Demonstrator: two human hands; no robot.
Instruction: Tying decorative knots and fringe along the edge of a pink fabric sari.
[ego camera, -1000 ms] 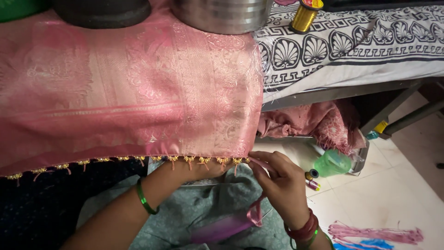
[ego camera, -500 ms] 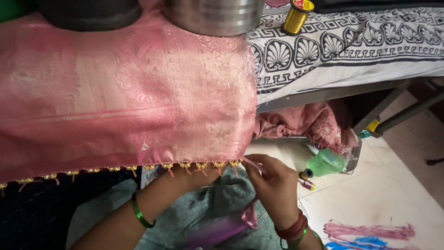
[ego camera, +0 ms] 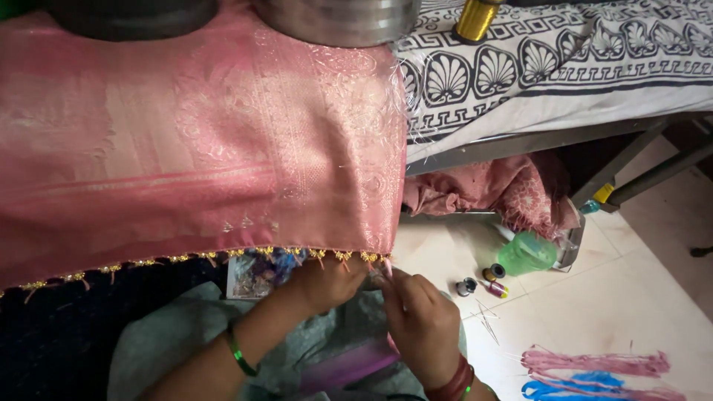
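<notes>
My left hand (ego camera: 327, 282) and my right hand (ego camera: 420, 327) meet at the lower right corner of a pink silk cloth (ego camera: 200, 156), just below its hem. My left hand is curled, its fingers tucked up against the edge of the cloth beside the last gold and pink tassels (ego camera: 349, 257); I cannot tell exactly what it pinches. My right hand is closed narrowly, fingertips drawn together right at the corner tassel, touching my left hand's fingers. Whatever fine thread or needle sits between them is too small to make out. A green bangle (ego camera: 239, 355) rings my left wrist, and dark red bangles (ego camera: 453, 382) ring my right.

The pink cloth drapes over the edge of a bed, its patterned weave hanging toward me, with the row of small tassels running left along the hem. Two round metal pots (ego camera: 334, 18) stand on top of it at the far edge. To the right lies a black and white patterned bedsheet (ego camera: 549, 67) with a gold thread spool (ego camera: 475, 18) standing on it. Under the bed frame sits crumpled pink fabric (ego camera: 490, 189). On the pale floor (ego camera: 653, 297) to my right are a green plastic container (ego camera: 527, 254), small thread spools (ego camera: 483, 281), and loose bundles of pink and blue thread (ego camera: 594, 371).
</notes>
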